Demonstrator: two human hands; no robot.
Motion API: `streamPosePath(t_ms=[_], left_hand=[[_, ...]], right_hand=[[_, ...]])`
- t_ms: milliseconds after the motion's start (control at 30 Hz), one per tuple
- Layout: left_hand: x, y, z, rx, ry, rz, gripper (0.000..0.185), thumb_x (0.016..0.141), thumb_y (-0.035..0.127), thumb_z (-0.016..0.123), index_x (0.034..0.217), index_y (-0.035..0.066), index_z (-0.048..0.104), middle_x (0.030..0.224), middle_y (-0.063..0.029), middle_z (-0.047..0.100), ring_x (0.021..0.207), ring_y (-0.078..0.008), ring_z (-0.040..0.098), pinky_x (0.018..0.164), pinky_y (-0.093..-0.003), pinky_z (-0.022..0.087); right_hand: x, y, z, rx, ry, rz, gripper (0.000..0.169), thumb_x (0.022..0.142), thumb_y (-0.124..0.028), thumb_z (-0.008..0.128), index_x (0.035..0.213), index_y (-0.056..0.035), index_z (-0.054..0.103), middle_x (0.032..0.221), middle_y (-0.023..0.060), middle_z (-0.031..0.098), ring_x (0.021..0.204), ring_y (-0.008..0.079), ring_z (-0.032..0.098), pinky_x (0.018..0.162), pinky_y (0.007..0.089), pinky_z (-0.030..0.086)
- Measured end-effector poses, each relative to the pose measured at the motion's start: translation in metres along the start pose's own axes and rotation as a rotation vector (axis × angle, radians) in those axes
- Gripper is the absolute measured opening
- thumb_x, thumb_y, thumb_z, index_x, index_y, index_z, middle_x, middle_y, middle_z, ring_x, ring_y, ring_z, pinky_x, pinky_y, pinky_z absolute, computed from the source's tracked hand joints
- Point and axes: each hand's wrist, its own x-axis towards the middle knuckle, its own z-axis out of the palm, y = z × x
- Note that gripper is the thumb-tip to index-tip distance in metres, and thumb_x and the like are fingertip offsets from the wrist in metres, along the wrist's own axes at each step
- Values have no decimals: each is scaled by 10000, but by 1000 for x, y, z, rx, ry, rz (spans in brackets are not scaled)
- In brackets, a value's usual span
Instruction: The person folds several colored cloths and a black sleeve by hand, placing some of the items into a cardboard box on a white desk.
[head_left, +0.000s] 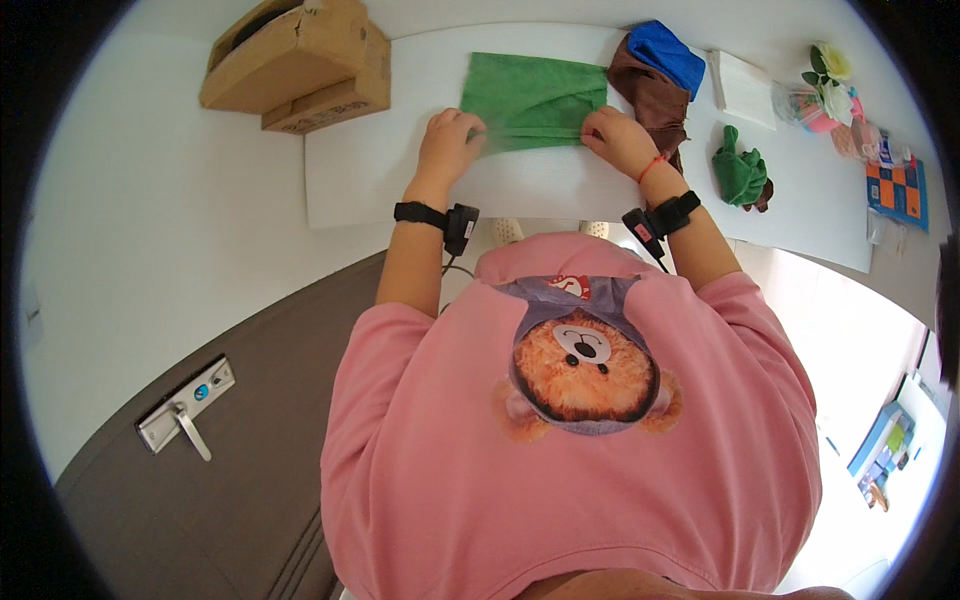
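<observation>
A green cloth (529, 94) lies spread on the white table (375, 176) before me, its near edge turned up in a narrow fold. My left hand (450, 139) pinches the cloth's near left corner. At the near right corner, my right hand (619, 137) grips the same edge between thumb and fingers. Part of the near edge is blurred. Just beyond my right hand lies a brown cloth (652, 97), with a blue cloth (667, 56) heaped on its far end.
A cardboard box (330, 67) stands at the far left. To the right are a crumpled green cloth (740, 176), a white stack (742, 88), artificial flowers (835, 97) by a clear container, and a blue-and-orange box (900, 193). A door handle (191, 431) is at lower left.
</observation>
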Motion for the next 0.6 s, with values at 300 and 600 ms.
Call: streamPosePath(t_ms=[300, 600], left_hand=[[22, 29, -27, -20, 209, 122, 153, 794, 82, 620, 947, 93, 623, 972, -118, 637, 955, -335, 570, 848, -421, 458], [-14, 15, -1, 37, -89, 136, 141, 773, 145, 689, 892, 87, 638, 852, -90, 606, 918, -309, 562, 817, -405, 455]], right_hand=[[11, -16, -36, 32, 385, -130, 69, 830, -92, 626, 870, -42, 600, 836, 107, 617, 803, 295, 589, 709, 362, 485], [-16, 11, -12, -101, -97, -117, 90, 770, -130, 671, 814, -58, 640, 831, 111, 575, 823, 314, 574, 741, 402, 477]])
